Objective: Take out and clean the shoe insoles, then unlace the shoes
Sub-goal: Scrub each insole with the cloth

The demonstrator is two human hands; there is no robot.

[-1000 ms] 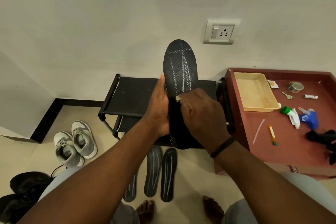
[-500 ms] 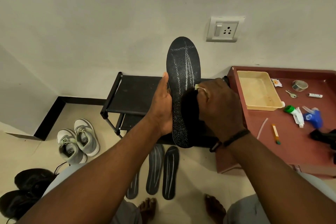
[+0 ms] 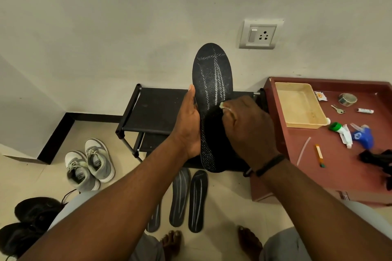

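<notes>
Right now the left hand (image 3: 188, 121) grips a black insole (image 3: 212, 82) upright by its left edge, fingers wrapped behind it, thumb along the front, just above the black shoe rack (image 3: 157, 108). Right hand (image 3: 248, 127) is closed on sth small & pale, pressed vs the insole's middle; can't tell what it is. Three more insoles (image 3: 198, 199) lie flat on the floor below the rack. Grey sneakers (image 3: 91, 163) sit left of the rack, black shoes (image 3: 31, 216) further left & nearer. Red desk (image 3: 339, 165) w/ beige tray (image 3: 297, 106) stands right of the rack.
</notes>
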